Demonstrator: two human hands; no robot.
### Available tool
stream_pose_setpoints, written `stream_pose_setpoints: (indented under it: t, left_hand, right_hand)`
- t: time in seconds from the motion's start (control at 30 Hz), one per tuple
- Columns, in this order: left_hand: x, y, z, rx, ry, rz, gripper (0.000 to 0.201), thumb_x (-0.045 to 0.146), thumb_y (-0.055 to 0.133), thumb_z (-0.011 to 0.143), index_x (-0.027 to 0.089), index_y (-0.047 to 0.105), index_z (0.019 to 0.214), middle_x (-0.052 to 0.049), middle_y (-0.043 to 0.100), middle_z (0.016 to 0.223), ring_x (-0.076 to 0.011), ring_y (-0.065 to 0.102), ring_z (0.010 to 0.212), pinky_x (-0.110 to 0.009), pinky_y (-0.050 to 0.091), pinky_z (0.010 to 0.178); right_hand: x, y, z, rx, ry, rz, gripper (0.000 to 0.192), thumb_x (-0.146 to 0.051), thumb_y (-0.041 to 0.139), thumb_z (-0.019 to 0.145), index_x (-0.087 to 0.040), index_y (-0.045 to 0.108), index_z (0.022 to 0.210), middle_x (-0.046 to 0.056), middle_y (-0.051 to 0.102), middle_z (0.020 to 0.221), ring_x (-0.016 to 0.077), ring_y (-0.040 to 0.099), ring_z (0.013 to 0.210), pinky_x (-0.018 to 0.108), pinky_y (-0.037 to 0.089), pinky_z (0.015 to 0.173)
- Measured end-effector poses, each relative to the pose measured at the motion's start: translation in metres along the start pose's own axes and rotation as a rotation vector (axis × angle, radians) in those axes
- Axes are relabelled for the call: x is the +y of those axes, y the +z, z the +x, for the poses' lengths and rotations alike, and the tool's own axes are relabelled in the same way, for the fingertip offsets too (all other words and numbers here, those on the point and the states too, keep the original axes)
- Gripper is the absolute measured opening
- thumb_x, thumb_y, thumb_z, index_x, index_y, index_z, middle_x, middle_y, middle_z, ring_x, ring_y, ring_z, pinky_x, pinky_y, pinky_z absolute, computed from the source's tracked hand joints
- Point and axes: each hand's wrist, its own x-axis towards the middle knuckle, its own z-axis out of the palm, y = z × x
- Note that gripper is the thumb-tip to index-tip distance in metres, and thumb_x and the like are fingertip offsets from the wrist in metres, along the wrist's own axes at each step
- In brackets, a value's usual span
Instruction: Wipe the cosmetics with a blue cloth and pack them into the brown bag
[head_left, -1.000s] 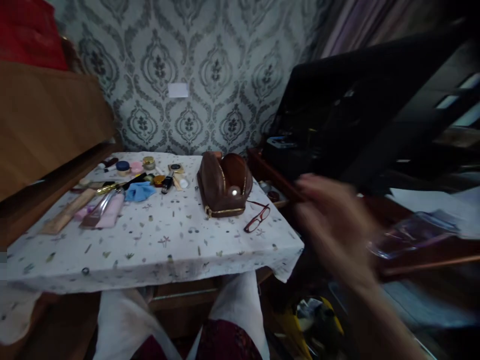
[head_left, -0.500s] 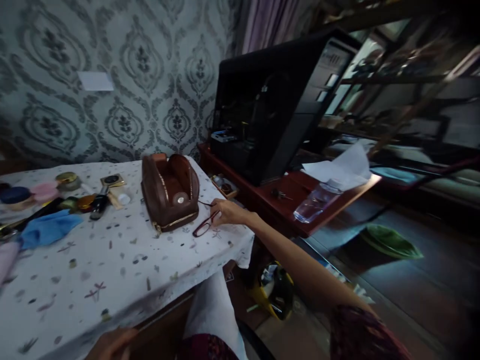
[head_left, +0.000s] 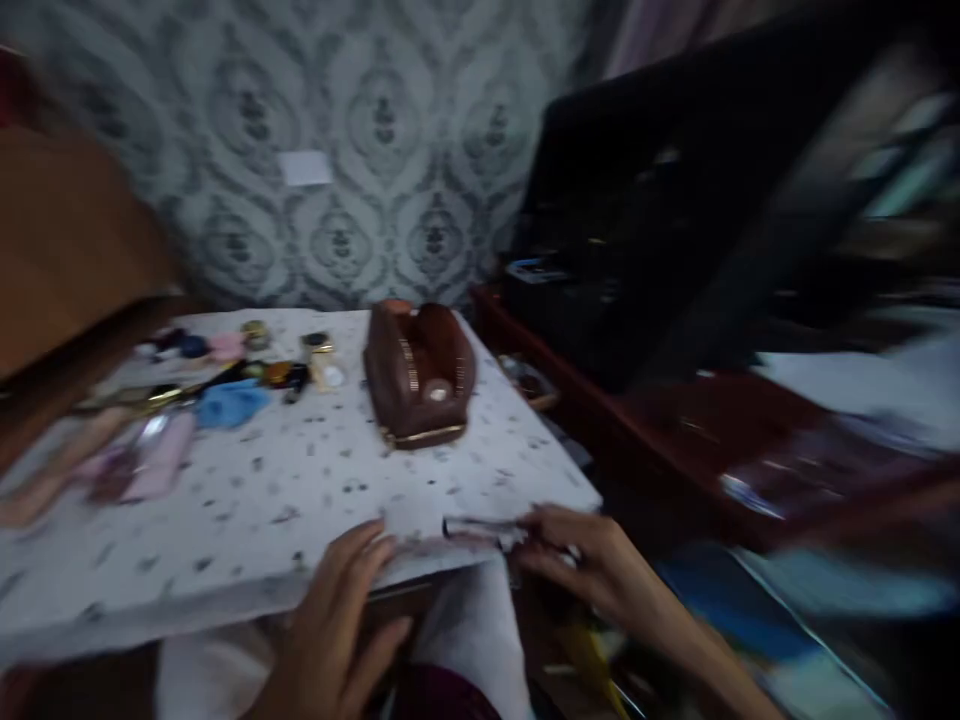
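Note:
The picture is blurred by motion. My right hand (head_left: pixel 592 565) is at the front edge of the table (head_left: pixel 300 480), closed on a pair of glasses (head_left: pixel 472 527) that shows as a thin streak just above the edge. To the left of the glasses is my left hand (head_left: pixel 337 610), fingers spread, with its fingertips at the cloth's edge close to the glasses' left end. A brown zip pouch (head_left: pixel 420 370) stands open further back on the table.
Cosmetics lie along the table's back left: a blue cloth (head_left: pixel 232 403), a pink tube (head_left: pixel 161 455), small jars. A dark red side table (head_left: pixel 675 420) and a black cabinet (head_left: pixel 637 230) stand to the right. Wooden furniture (head_left: pixel 67 250) is at the left.
My right hand took the glasses from beside the pouch and brought them to the table's front edge. My left hand rose to the edge near them. The camera swung back left.

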Motion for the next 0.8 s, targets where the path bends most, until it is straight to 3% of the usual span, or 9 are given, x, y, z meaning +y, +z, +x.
stream_pose_setpoints:
  t: [0.07,0.2,0.3,0.37,0.47,0.53,0.63,0.73,0.8]
  left_hand:
    - [0.01,-0.012,0.013,-0.167,0.074,0.001,0.058,0.04,0.053,0.096,0.024,0.035,0.149,-0.014,0.048,0.151,-0.0257,0.047,0.139,-0.039,0.048,0.11]
    - [0.009,-0.037,0.015,-0.459,-0.13,-0.037,0.046,0.032,0.05,0.098,0.027,0.046,0.143,-0.008,0.067,0.13,-0.0245,0.064,0.119,-0.039,0.052,0.102]
    - [0.0,-0.054,-0.004,-0.406,-0.291,-0.096,0.043,0.028,0.046,0.098,0.027,0.047,0.141,-0.007,0.067,0.131,-0.0238,0.064,0.117,-0.036,0.052,0.1]
    - [-0.015,-0.066,-0.019,-0.306,-0.369,-0.157,0.034,0.029,0.043,0.099,0.027,0.055,0.131,-0.005,0.071,0.122,-0.0204,0.067,0.109,-0.029,0.053,0.093]
    - [-0.058,-0.092,-0.031,-0.098,-0.543,-0.126,0.03,0.037,0.039,0.1,0.023,0.064,0.109,-0.002,0.074,0.085,-0.0172,0.069,0.078,-0.025,0.053,0.073]
    - [-0.1,-0.118,-0.031,0.116,-0.679,0.036,0.037,0.037,0.032,0.102,0.018,0.061,0.115,-0.001,0.068,0.07,-0.0178,0.067,0.068,-0.026,0.051,0.066]
    - [-0.167,-0.167,-0.018,0.224,-0.869,0.555,0.041,0.029,0.028,0.103,0.014,0.048,0.135,-0.007,0.072,0.088,-0.0207,0.07,0.085,-0.03,0.051,0.079]
    - [-0.225,-0.208,0.001,0.277,-0.966,0.716,0.043,0.024,0.034,0.1,0.004,0.043,0.137,-0.024,0.065,0.121,-0.0303,0.064,0.111,-0.038,0.048,0.091]
    - [-0.254,-0.225,0.012,0.279,-1.027,0.787,0.047,0.02,0.045,0.094,-0.002,0.042,0.137,-0.03,0.06,0.126,-0.036,0.061,0.115,-0.043,0.047,0.092]
  right_hand:
    - [-0.013,0.018,0.004,-0.14,-0.092,0.086,0.023,-0.039,0.059,0.095,-0.025,0.075,0.086,0.006,0.071,0.09,0.0167,0.068,0.075,0.024,0.055,0.067]
    - [-0.034,0.056,0.045,-0.24,-0.238,0.177,0.017,-0.04,0.066,0.09,-0.029,0.077,0.096,0.006,0.074,0.099,0.0197,0.072,0.085,0.024,0.06,0.073]
    - [-0.056,0.084,0.084,-0.307,-0.312,0.243,0.019,-0.039,0.063,0.092,-0.025,0.077,0.093,0.005,0.074,0.091,0.0161,0.072,0.079,0.021,0.059,0.071]
    - [-0.069,0.103,0.108,-0.256,-0.322,0.268,0.021,-0.041,0.064,0.092,-0.024,0.075,0.096,0.005,0.074,0.089,0.0158,0.072,0.078,0.021,0.059,0.071]
    - [-0.08,0.131,0.134,-0.051,-0.209,0.299,0.042,-0.046,0.067,0.088,-0.024,0.066,0.123,0.011,0.072,0.113,0.0204,0.073,0.089,0.024,0.061,0.064]
    - [-0.084,0.147,0.146,-0.023,-0.131,0.34,0.054,-0.047,0.064,0.088,-0.024,0.056,0.136,0.014,0.068,0.122,0.0225,0.073,0.092,0.022,0.057,0.049]
    - [-0.084,0.164,0.156,-0.109,-0.191,0.355,0.038,-0.044,0.061,0.091,-0.024,0.064,0.123,0.011,0.074,0.103,0.0205,0.074,0.079,0.02,0.054,0.042]
    - [-0.074,0.176,0.157,-0.138,-0.334,0.316,0.021,-0.039,0.06,0.092,-0.026,0.072,0.104,0.007,0.075,0.094,0.0188,0.074,0.078,0.024,0.063,0.066]
    - [-0.059,0.18,0.156,-0.148,-0.362,0.267,0.019,-0.037,0.061,0.091,-0.027,0.074,0.102,0.007,0.076,0.1,0.0203,0.075,0.087,0.025,0.063,0.076]
